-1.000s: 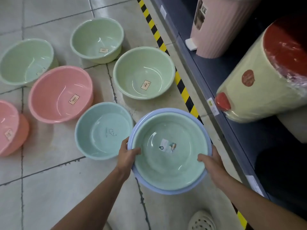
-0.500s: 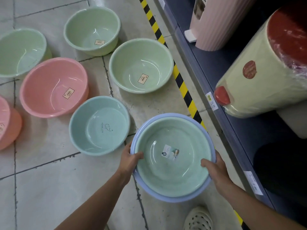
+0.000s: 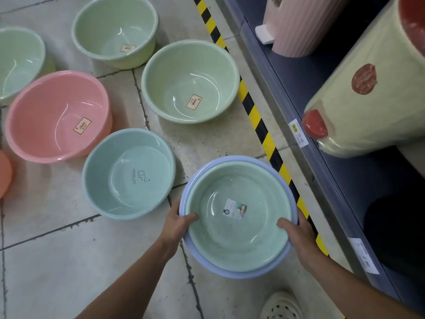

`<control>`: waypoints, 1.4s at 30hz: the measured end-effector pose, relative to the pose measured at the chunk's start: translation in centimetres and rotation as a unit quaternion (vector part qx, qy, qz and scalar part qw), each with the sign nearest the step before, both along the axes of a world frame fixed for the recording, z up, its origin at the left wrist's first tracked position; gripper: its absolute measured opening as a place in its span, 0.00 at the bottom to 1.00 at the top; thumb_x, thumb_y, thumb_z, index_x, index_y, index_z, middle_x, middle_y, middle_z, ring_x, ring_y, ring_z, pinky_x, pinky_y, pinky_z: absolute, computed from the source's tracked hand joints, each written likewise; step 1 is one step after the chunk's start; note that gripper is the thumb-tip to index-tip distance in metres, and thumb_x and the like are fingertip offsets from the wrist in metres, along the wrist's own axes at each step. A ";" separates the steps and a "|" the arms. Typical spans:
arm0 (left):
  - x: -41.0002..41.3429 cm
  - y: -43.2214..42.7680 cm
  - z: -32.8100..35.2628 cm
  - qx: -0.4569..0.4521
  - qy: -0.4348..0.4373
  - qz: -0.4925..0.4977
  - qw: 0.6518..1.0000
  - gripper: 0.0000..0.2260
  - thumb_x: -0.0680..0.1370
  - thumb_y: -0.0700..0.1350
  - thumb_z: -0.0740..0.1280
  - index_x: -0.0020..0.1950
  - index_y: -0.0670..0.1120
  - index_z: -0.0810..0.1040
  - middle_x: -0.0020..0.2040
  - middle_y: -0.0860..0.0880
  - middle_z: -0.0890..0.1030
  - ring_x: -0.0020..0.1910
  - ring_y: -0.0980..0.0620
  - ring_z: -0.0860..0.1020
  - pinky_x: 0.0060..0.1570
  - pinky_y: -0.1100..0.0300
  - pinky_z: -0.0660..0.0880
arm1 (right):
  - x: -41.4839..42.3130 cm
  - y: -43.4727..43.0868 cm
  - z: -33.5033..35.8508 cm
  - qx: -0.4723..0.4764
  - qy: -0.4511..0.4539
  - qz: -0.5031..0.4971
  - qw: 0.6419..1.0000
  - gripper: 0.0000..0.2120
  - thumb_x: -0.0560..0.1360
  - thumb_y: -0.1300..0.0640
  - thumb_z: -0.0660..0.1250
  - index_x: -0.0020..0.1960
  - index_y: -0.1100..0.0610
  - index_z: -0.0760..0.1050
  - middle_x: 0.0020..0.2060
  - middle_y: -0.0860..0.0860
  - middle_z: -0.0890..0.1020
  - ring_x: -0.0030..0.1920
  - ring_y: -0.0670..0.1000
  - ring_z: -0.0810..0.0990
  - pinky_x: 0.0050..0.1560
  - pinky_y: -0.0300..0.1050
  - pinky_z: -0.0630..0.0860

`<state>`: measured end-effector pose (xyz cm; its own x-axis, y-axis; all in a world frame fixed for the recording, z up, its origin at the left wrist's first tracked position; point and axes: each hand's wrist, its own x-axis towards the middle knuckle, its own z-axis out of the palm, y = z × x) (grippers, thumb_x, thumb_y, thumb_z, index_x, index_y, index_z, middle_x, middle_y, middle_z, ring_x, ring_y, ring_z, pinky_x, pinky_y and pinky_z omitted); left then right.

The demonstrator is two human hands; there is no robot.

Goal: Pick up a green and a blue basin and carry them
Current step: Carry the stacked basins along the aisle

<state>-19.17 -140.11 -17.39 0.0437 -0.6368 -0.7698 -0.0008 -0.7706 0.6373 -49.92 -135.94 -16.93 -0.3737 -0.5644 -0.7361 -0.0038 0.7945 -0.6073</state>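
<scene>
A pale green basin (image 3: 236, 231) with a small label inside sits nested in a slightly larger blue basin (image 3: 232, 271), whose rim shows all around it. I hold the stacked pair above the tiled floor. My left hand (image 3: 178, 225) grips the left rims, thumb hooked inside the green basin. My right hand (image 3: 296, 236) grips the right rims the same way.
Loose basins lie on the floor: a light blue one (image 3: 128, 173), a pink one (image 3: 57, 116), green ones (image 3: 190, 81) (image 3: 115, 31) (image 3: 18, 63). A yellow-black tape line (image 3: 255, 116) runs beside a dark shelf (image 3: 305, 143) with bins. A white shoe (image 3: 281, 307) shows below.
The stacked basins in my hands sit lower and further right in view than before. The floor basins have drifted left and down in the picture as my head moved.
</scene>
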 end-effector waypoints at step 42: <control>27.8 -6.5 20.4 -0.080 -0.006 0.144 0.986 0.26 0.66 0.42 0.69 0.65 0.53 0.79 0.57 0.48 0.86 0.57 0.44 0.84 0.57 0.44 0.80 | 27.7 -18.7 21.7 -0.088 -0.055 0.180 0.978 0.19 0.72 0.65 0.68 0.59 0.49 0.79 0.51 0.52 0.85 0.50 0.52 0.84 0.43 0.44 0.78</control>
<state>8.65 -146.62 2.96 0.2487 -0.7094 -0.6594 0.1942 -0.6305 0.7515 -22.21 -154.65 4.79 -0.0518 -0.7663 -0.6404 -0.1917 0.6369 -0.7467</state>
